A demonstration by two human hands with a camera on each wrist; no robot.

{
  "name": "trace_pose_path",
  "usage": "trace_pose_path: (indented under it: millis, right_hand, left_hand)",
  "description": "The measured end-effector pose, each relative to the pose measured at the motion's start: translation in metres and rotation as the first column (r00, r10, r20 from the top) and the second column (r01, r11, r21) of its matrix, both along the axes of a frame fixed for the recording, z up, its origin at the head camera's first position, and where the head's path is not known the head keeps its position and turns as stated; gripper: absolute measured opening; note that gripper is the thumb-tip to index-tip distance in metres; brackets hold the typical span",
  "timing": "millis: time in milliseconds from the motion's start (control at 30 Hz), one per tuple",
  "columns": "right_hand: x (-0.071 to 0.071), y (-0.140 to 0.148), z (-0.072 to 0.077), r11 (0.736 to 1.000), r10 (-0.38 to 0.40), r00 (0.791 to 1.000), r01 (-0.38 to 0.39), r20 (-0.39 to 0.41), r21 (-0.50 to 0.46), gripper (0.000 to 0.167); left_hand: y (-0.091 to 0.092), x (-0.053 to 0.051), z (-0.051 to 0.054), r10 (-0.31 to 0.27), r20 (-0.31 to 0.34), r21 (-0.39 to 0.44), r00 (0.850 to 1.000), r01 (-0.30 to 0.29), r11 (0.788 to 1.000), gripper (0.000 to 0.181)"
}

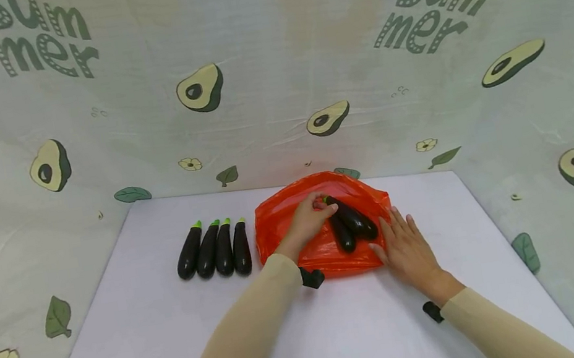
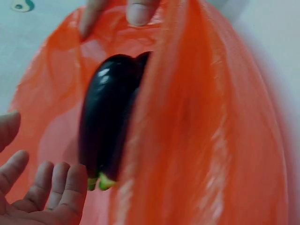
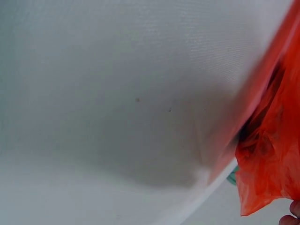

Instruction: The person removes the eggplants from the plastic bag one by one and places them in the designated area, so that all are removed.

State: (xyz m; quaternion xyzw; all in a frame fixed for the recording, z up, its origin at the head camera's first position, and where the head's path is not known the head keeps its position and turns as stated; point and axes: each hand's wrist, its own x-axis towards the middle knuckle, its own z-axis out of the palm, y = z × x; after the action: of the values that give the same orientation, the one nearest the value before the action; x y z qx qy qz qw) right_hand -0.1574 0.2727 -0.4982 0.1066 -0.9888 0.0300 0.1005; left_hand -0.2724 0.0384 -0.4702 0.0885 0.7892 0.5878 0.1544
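Note:
A red plastic bag [image 1: 271,219] lies on the table with its mouth spread open. Two dark eggplants [image 1: 356,221] rest side by side in it, their green stems towards my left hand [image 1: 305,220]. That hand reaches into the bag with loosely bent fingers; in the left wrist view its fingers [image 2: 37,192] are spread beside the stems and hold nothing. My right hand [image 1: 408,250] lies at the bag's right side, fingers extended and touching its edge. Left of the bag, several more eggplants [image 1: 224,250] lie in a row, green stems pointing away.
The white table [image 1: 138,340] reaches back to a hanging cloth [image 1: 253,34] printed with avocados, leaves and lettering. The same cloth borders both sides. Black straps [image 1: 312,277] show at the wrists.

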Motion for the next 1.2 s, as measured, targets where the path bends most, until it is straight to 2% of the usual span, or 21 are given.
trace_pose_path:
  millis: [200, 400, 667, 733, 967, 1200]
  right_hand:
    - [-0.001, -0.002, 0.001, 1.0, -0.006, 1.0, 0.006, 0.004, 0.007, 0.076]
    - [0.0, -0.004, -0.001, 1.0, 0.006, 1.0, -0.006, -0.008, 0.013, 0.075]
    - [0.0, -0.004, -0.002, 1.0, -0.001, 1.0, 0.001, -0.005, 0.02, 0.075]
    - [0.001, -0.004, -0.002, 1.0, -0.001, 1.0, 0.001, -0.006, 0.026, 0.075]
    - [0.002, -0.003, -0.003, 0.999, 0.006, 1.0, -0.005, -0.012, 0.039, 0.074]
    - [0.002, -0.003, -0.003, 0.999, 0.005, 1.0, -0.005, -0.008, 0.042, 0.075]
  left_hand:
    - [0.015, -0.003, -0.01, 0.024, -0.029, 0.004, 0.999, -0.024, 1.0, 0.056]
    - [0.024, -0.005, -0.018, 0.07, -0.031, -0.035, 0.997, -0.071, 0.997, 0.058]
    - [0.04, -0.004, -0.022, 0.094, -0.055, -0.06, 0.994, -0.097, 0.994, 0.069]
    - [0.043, -0.003, -0.022, 0.091, -0.067, -0.063, 0.994, -0.095, 0.993, 0.07]
    - [0.046, 0.001, -0.025, 0.076, -0.048, -0.082, 0.996, -0.08, 0.993, 0.071]
    - [0.047, 0.002, -0.032, 0.012, -0.04, -0.184, 0.999, -0.019, 0.983, 0.069]
